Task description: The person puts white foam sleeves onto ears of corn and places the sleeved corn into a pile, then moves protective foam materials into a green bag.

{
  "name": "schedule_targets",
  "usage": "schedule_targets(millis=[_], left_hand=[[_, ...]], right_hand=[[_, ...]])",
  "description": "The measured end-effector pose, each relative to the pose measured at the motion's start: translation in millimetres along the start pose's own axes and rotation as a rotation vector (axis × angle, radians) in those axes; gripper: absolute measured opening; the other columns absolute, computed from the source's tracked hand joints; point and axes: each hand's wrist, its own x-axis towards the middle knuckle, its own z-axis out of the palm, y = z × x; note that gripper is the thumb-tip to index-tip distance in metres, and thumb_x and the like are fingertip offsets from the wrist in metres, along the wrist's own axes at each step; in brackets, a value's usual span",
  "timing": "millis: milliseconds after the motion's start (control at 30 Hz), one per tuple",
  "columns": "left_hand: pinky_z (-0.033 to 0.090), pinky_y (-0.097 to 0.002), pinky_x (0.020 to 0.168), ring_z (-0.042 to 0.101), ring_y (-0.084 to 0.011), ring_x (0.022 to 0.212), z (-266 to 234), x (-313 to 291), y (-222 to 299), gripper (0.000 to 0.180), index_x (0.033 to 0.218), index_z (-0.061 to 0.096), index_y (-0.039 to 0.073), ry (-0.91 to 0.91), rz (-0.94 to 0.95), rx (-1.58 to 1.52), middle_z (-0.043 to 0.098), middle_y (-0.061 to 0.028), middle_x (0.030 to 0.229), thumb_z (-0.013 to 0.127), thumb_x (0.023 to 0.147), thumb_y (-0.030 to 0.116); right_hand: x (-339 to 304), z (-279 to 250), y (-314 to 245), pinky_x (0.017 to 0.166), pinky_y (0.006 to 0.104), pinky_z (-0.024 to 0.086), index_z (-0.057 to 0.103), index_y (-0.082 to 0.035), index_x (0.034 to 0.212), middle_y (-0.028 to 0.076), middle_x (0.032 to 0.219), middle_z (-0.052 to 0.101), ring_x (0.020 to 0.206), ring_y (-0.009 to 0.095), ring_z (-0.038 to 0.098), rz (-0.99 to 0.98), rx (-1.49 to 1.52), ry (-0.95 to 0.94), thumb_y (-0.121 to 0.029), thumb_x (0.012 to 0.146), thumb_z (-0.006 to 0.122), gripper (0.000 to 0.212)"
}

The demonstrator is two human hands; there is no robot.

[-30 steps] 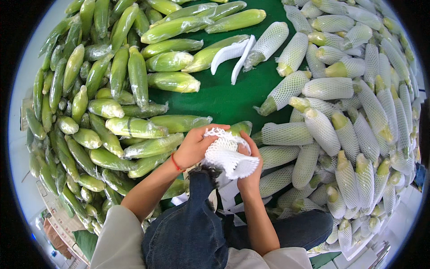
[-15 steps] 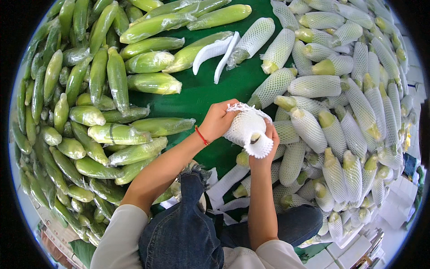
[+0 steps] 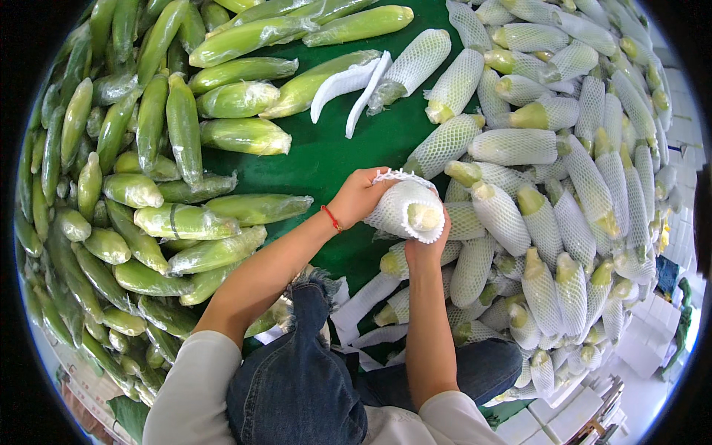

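Observation:
Between my hands is an ear of corn (image 3: 426, 216) in a white foam net sleeve (image 3: 391, 208). Its pale end shows in the sleeve's scalloped opening, toward me. My left hand (image 3: 358, 194) is closed round the sleeve's left side, near its gathered far edge. On the right, my right hand (image 3: 432, 243) wraps the sleeve from the side and below, with some of its fingers hidden behind it. Most of the ear is covered by the netting.
Film-wrapped green ears of corn (image 3: 194, 222) are heaped at the left. Netted ears (image 3: 512, 147) fill the right side. On the green surface (image 3: 297, 167) ahead lie two loose white foam strips (image 3: 343, 87). White foam pieces (image 3: 363, 300) lie by my legs.
The sleeve's near opening showed a dark hollow before; now the ear's pale end fills it. My right hand has shifted slightly up and left, while my left hand keeps its hold.

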Motion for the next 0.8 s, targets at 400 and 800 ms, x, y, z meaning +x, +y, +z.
schedule_targets(millis=[400, 800], left_hand=[[0.050, -0.0234, 0.069, 0.059, -0.0065, 0.081, -3, -1, -17, 0.020, 0.100, 0.063, 0.000, -0.038, -0.146, -0.063, 0.065, -0.0016, 0.090, 0.054, 0.094, 0.016], [0.045, -0.0261, 0.085, 0.056, -0.0114, 0.097, -16, -42, 6, 0.036, 0.120, 0.052, 0.002, -0.070, -0.341, -0.386, 0.059, -0.0044, 0.107, 0.058, 0.090, 0.022]], right_hand=[[0, -2, 21, 0.061, 0.0267, 0.050, 0.061, 0.000, 0.087, 0.005, 0.081, 0.063, 0.069, 0.012, 0.061, 0.044, 0.077, 0.070, -0.022, 0.092, 0.057, 0.023], [-31, 12, 24, 0.068, 0.0240, 0.047, 0.052, -0.004, 0.103, 0.002, 0.090, 0.057, 0.076, 0.010, 0.055, -0.040, -0.134, -0.108, -0.019, 0.092, 0.056, 0.019]])
